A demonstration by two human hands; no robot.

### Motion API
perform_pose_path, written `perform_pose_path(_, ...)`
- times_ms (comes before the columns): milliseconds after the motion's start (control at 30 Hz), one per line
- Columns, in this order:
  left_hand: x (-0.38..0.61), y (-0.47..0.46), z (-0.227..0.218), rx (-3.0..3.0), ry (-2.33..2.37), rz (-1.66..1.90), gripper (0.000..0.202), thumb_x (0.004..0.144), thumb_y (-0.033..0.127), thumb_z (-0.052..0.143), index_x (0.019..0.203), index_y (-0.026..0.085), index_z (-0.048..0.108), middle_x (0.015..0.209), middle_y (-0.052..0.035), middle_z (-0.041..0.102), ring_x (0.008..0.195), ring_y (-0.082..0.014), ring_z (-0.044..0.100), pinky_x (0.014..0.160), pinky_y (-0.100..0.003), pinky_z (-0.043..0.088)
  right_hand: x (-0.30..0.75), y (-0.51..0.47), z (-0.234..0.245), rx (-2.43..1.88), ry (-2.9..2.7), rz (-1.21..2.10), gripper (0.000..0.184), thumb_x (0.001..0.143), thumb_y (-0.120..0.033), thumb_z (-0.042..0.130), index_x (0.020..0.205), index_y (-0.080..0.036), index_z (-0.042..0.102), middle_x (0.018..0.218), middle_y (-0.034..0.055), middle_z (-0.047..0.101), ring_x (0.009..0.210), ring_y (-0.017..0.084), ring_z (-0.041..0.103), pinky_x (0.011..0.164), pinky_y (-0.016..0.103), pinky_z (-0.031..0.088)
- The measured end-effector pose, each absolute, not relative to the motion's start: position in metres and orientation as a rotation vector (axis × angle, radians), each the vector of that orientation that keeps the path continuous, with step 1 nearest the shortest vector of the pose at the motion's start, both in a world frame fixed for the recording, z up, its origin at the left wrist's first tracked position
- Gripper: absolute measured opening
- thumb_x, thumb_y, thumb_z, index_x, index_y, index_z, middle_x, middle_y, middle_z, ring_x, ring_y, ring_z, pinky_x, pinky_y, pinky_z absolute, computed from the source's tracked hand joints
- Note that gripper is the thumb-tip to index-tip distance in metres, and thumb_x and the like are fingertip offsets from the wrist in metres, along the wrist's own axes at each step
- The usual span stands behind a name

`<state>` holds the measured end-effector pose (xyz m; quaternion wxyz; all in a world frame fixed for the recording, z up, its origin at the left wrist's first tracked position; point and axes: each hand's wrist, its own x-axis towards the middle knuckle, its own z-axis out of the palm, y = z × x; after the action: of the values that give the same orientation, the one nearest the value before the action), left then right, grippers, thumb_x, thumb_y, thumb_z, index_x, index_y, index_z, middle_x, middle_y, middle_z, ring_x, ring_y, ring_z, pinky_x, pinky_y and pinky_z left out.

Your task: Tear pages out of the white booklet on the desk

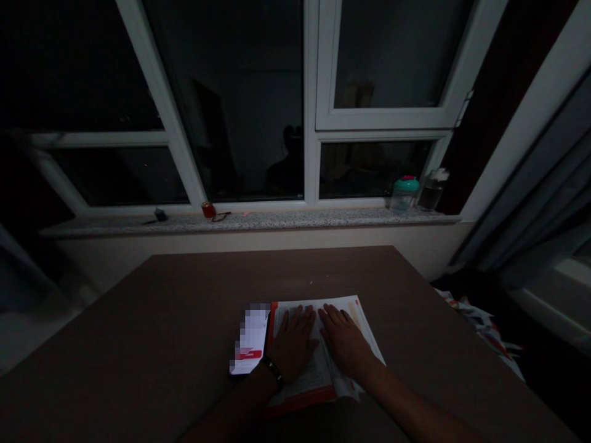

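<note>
An open book (pixel 355 317) with a red cover edge lies on the brown table (pixel 184 320) in front of me. My left hand (pixel 292 344) lies flat on its left page, fingers stretched out, a dark band on the wrist. My right hand (pixel 344 341) rests flat on the right page beside it, fingers spread. Neither hand holds anything. A lit phone (pixel 252 341) lies just left of the book, next to my left hand.
A stone windowsill (pixel 277 220) runs behind the table under dark windows. On it stand a small red object (pixel 208 210), a dark item (pixel 160 215), a teal-lidded jar (pixel 404 192) and a clear bottle (pixel 433 188). Papers (pixel 480 323) lie on the floor right; curtain (pixel 545 203) beyond.
</note>
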<state>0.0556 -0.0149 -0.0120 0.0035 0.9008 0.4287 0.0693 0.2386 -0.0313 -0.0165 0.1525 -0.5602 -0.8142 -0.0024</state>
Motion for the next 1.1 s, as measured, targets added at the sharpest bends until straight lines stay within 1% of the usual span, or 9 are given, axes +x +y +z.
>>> perform_pose_path(300,0.055,-0.014,-0.014,2.785,1.305,0.264,0.058,0.097,0.033,0.042,0.15,0.019,0.022,0.155,-0.007,0.022,0.142,-0.0295,0.016,0.113,-0.055,0.019,0.242,-0.032,-0.015,-1.621,-2.313,0.072,0.046,0.095,-0.019,0.037,0.139,-0.01,0.044,0.145,0.0169,0.042,0.136,0.03,0.035,0.111,0.049,0.029)
perform_pose_path(433,0.051,-0.011,-0.01,2.776,1.23,0.239,0.065,0.096,0.044,0.043,0.15,0.018,0.018,0.155,-0.0089,0.019,0.143,-0.0286,0.013,0.114,-0.054,0.016,0.249,-0.029,-0.014,-1.575,-2.319,0.129,0.047,0.094,-0.024,0.042,0.14,-0.012,0.043,0.146,0.016,0.042,0.136,0.028,0.036,0.113,0.047,0.027)
perform_pose_path(500,0.047,-0.008,-0.007,2.778,1.163,0.214,0.067,0.095,0.049,0.044,0.15,0.019,0.019,0.156,-0.009,0.018,0.143,-0.0282,0.012,0.114,-0.054,0.016,0.252,-0.028,-0.012,-1.549,-2.314,0.164,0.05,0.093,-0.028,0.046,0.141,-0.013,0.042,0.146,0.0154,0.042,0.136,0.027,0.036,0.113,0.046,0.027)
perform_pose_path(567,0.046,-0.004,-0.005,2.787,1.135,0.229,0.068,0.093,0.051,0.047,0.148,0.021,0.023,0.156,-0.0087,0.019,0.143,-0.028,0.012,0.113,-0.054,0.016,0.255,-0.027,-0.011,-1.537,-2.316,0.187,0.054,0.091,-0.03,0.049,0.141,-0.013,0.041,0.146,0.0153,0.042,0.135,0.028,0.036,0.113,0.046,0.028)
perform_pose_path(633,0.046,-0.001,-0.002,2.801,1.147,0.27,0.063,0.092,0.049,0.051,0.145,0.023,0.03,0.155,-0.0081,0.023,0.143,-0.0279,0.016,0.113,-0.054,0.017,0.257,-0.025,-0.011,-1.543,-2.318,0.194,0.055,0.09,-0.03,0.05,0.141,-0.013,0.041,0.146,0.0153,0.042,0.135,0.028,0.037,0.113,0.046,0.028)
perform_pose_path(700,0.047,0.0,0.0,2.808,1.179,0.282,0.053,0.093,0.043,0.053,0.14,0.023,0.039,0.151,-0.0078,0.033,0.14,-0.0267,0.025,0.113,-0.053,0.019,0.257,-0.024,-0.011,-1.556,-2.31,0.189,0.054,0.09,-0.03,0.05,0.141,-0.013,0.042,0.145,0.0158,0.042,0.135,0.028,0.037,0.113,0.048,0.028)
perform_pose_path(767,0.049,-0.001,0.001,2.814,1.188,0.286,0.046,0.094,0.036,0.052,0.137,0.022,0.043,0.147,-0.0078,0.039,0.137,-0.0249,0.033,0.113,-0.051,0.021,0.256,-0.023,-0.012,-1.564,-2.291,0.171,0.053,0.09,-0.029,0.05,0.14,-0.012,0.042,0.145,0.0163,0.043,0.135,0.028,0.037,0.113,0.048,0.027)
perform_pose_path(867,0.05,-0.003,-0.002,2.825,1.155,0.306,0.048,0.094,0.034,0.051,0.139,0.02,0.04,0.148,-0.0093,0.039,0.137,-0.024,0.033,0.113,-0.05,0.024,0.255,-0.024,-0.014,-1.566,-2.28,0.153,0.052,0.09,-0.028,0.049,0.14,-0.013,0.043,0.145,0.0156,0.043,0.135,0.028,0.037,0.113,0.047,0.027)
perform_pose_path(1100,0.053,-0.01,-0.014,2.842,1.167,0.33,0.058,0.096,0.037,0.045,0.147,0.015,0.025,0.153,-0.0128,0.027,0.142,-0.0245,0.02,0.114,-0.049,0.022,0.251,-0.028,-0.018,-1.542,-2.304,0.16,0.049,0.094,-0.026,0.042,0.142,-0.014,0.041,0.147,0.0141,0.04,0.137,0.027,0.034,0.113,0.049,0.028)
